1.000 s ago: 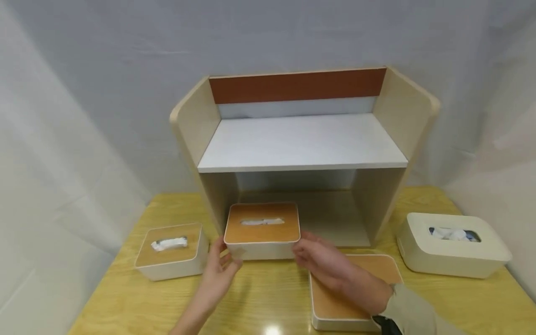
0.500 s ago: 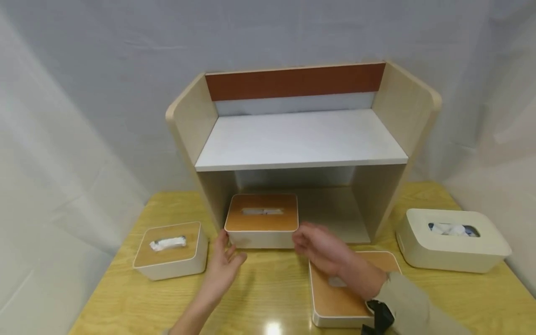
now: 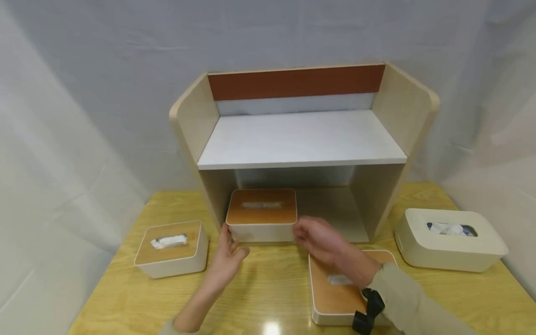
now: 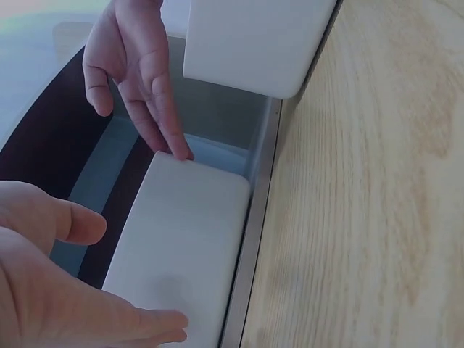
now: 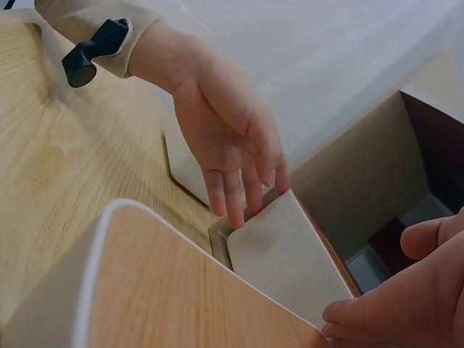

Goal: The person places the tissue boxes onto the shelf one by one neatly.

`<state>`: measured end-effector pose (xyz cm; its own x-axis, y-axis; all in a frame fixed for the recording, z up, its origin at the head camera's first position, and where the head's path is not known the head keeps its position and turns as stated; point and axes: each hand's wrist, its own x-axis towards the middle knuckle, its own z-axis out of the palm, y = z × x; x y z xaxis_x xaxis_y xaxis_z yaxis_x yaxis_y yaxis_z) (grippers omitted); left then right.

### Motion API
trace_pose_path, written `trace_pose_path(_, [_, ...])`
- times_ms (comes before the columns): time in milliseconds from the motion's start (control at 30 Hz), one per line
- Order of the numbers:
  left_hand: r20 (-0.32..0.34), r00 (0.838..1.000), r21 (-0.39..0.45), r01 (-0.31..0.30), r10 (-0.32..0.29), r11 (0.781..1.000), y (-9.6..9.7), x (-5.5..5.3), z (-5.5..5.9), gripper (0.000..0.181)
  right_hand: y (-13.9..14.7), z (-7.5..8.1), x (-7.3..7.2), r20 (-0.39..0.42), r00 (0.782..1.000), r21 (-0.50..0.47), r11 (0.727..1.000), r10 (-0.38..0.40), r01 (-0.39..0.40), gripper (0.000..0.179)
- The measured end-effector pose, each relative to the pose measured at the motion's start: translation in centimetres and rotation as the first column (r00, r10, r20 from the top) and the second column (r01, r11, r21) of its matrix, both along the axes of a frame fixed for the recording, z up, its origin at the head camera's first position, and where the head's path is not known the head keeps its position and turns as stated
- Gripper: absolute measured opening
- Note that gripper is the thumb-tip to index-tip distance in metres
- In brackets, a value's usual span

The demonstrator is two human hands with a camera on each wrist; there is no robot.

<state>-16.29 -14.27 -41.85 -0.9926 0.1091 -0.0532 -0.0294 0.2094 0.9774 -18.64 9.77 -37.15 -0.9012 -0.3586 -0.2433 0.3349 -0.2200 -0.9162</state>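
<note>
A tissue box [image 3: 262, 232] with a white body and orange-brown wood-look lid sits in the lower left compartment of a small shelf unit [image 3: 301, 166]. My left hand [image 3: 226, 263] has its fingertips at the box's front left corner, fingers extended. At the front right corner is my right hand [image 3: 320, 239], its fingers against the end of the box. In the left wrist view, the white front wall of the tissue box [image 4: 181, 232] lies between both hands. The right wrist view shows straight fingers of the left hand [image 5: 232, 145] touching the box's end.
A second wood-lidded tissue box [image 3: 171, 253] stands left of the shelf. Another one [image 3: 335, 298] lies under my right forearm at the front. A cream tissue box [image 3: 452, 251] stands at the right. The shelf's upper board [image 3: 301, 139] is white.
The tissue box has slid back, deeper into the lower compartment, with both hands following it forward. The other boxes have stayed in place.
</note>
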Motion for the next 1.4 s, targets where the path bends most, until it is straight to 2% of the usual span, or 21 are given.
trace_pose_path(300, [0.036, 0.999, -0.013, 0.017, -0.016, 1.0, 0.1, -0.5, 0.3, 0.093, -0.1, -0.2, -0.7, -0.008, 1.0, -0.007, 1.0, -0.024, 0.024, 0.025])
trace_pose_path(500, [0.006, 1.0, 0.001, 0.028, -0.028, 1.0, 0.3, -0.8, 0.5, 0.094, -0.1, -0.3, -1.0, -0.016, 1.0, -0.02, 1.0, -0.018, 0.018, 0.029])
trace_pose_path(733, [0.008, 1.0, -0.043, 0.014, -0.014, 0.999, 0.3, -1.3, 0.4, 0.094, -0.2, -0.5, -1.4, -0.037, 0.999, -0.028, 0.999, -0.026, 0.025, 0.033])
trace_pose_path(933, [0.034, 0.999, -0.046, 0.032, -0.03, 0.998, -0.1, -2.0, 0.3, 0.093, -0.5, -0.5, -1.7, -0.029, 0.999, -0.028, 0.999, -0.044, 0.043, 0.031])
trace_pose_path(1400, [0.034, 0.999, -0.028, 0.004, -0.003, 1.0, -0.1, -2.9, 0.2, 0.093, -1.2, -0.5, -2.7, 0.014, 0.998, -0.05, 0.997, -0.058, 0.059, 0.028])
